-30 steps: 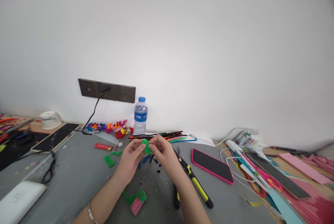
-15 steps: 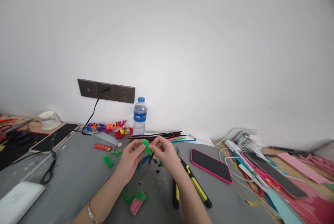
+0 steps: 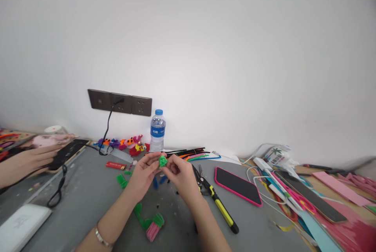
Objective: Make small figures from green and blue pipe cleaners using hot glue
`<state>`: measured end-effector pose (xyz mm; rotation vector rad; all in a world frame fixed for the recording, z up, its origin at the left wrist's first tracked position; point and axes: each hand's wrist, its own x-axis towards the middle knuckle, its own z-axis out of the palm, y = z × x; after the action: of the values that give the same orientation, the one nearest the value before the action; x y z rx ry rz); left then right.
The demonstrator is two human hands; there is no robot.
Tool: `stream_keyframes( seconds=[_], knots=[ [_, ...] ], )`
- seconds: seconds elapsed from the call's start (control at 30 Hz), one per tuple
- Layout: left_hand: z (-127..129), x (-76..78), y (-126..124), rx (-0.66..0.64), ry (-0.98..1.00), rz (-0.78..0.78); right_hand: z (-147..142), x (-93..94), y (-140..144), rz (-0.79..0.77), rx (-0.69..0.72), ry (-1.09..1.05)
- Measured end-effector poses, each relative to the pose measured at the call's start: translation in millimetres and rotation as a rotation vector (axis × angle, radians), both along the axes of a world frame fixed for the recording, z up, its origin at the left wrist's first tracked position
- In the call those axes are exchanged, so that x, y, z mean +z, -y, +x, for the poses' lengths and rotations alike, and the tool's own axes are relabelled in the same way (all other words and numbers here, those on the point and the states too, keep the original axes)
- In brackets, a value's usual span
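A small bunched piece of fuzzy green pipe cleaner (image 3: 163,161) is pinched between my two hands above the grey table mat. My left hand (image 3: 144,175) grips it from the left, and my right hand (image 3: 179,173) holds its right side with thumb and forefinger. Below my hands lies a green and pink pipe-cleaner piece (image 3: 154,228) with a green strip curling off to its left. Another green pipe-cleaner piece (image 3: 122,181) rests left of my left wrist. Yellow and black pliers (image 3: 220,205) lie beside my right forearm, which partly covers them.
Pipe-cleaner stems (image 3: 188,153) lie behind my hands near a water bottle (image 3: 158,131). A pink-cased phone (image 3: 237,186) is to the right. At far left, another person's hand (image 3: 32,162) is by a dark phone (image 3: 69,154) and a black cable (image 3: 60,185).
My hands have turned the green piece, showing a rounder side, and shifted slightly left. Another person's hand has come in at the left, by the dark phone, and the black cable has moved.
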<state>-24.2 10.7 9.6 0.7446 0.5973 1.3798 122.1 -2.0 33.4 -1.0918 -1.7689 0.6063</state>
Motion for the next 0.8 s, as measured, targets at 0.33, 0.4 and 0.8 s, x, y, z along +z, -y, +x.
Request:
stream_keyframes(
  seconds=[0.33, 0.4, 0.8],
  knots=[
    [-5.9, 8.1, 2.7, -0.047, -0.060, 0.055, 6.7, 0.9, -0.4, 0.073, -0.032, 0.003],
    [-6.3, 8.5, 2.5, -0.055, -0.076, 0.048, 7.2, 1.9, -0.4, 0.082, -0.013, 0.002],
    [-2.8, 5.2, 1.5, 0.013, -0.218, 0.033, 12.8, 6.5, -1.1, 0.007, 0.135, -0.049]
  ],
)
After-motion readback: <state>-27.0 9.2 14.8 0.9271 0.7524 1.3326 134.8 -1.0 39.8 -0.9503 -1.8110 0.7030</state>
